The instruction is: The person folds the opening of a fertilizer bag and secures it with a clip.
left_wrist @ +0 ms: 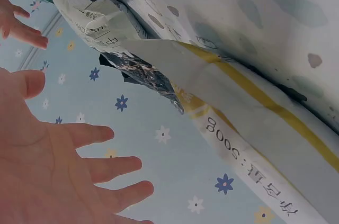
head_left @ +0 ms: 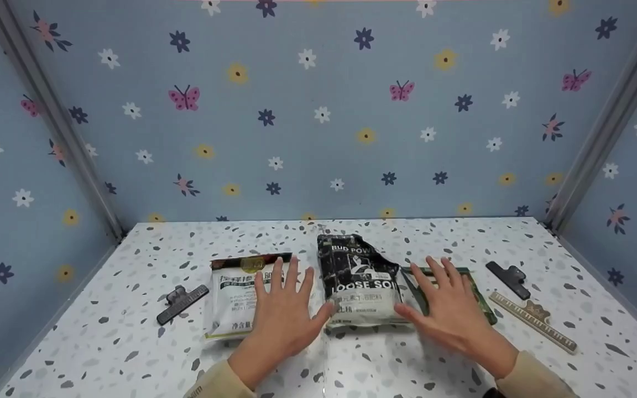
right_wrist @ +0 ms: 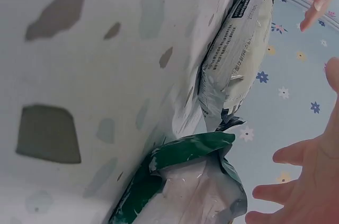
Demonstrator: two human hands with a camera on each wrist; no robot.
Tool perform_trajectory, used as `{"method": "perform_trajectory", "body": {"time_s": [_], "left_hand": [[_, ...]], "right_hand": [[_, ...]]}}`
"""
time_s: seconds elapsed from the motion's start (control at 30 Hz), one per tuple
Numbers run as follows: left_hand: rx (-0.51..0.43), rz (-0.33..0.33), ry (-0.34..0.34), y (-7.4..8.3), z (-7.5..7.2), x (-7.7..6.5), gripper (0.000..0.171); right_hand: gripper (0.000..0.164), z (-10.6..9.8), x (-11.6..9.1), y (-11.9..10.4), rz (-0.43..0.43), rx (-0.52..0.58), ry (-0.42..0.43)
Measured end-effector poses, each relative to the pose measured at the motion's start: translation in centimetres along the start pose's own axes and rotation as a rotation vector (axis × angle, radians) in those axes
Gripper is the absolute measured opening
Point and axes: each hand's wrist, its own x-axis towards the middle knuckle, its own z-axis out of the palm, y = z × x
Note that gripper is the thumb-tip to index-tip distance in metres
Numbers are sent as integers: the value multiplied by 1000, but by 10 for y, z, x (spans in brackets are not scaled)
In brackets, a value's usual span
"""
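My left hand (head_left: 281, 318) hovers with spread fingers over a white bag (head_left: 229, 301) with a dark top band. The left wrist view shows a gap between that palm and the bag's yellow-striped edge (left_wrist: 238, 83). My right hand (head_left: 454, 312), fingers spread too, is over a green bag (head_left: 481, 298) and largely covers it; in the right wrist view the fingers stand apart from the bag's crumpled green edge (right_wrist: 185, 150). Between the hands lies a black-and-white bag (head_left: 360, 276) lettered "LOOSE SOI", its upper right corner uneven. Neither hand holds anything.
A dark clip (head_left: 182, 304) lies left of the white bag. To the right are a black clip (head_left: 508, 279) and a beige clip (head_left: 534, 321) with ruler-like marks. Flower-patterned walls (head_left: 318, 110) enclose the speckled table (head_left: 103, 331) at the back and sides.
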Motion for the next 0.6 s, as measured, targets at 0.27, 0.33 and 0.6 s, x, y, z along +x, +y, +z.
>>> {"method": "perform_trajectory", "body": {"time_s": [0.27, 0.33, 0.6], "left_hand": [[-9, 35, 28, -3, -1, 3, 71], [-17, 42, 45, -4, -1, 3, 69], [-86, 49, 94, -11, -5, 3, 59]], "right_hand": [[79, 0, 4, 2, -8, 49, 39], [76, 0, 5, 1, -9, 73, 45], [68, -3, 7, -3, 15, 160, 46]]}}
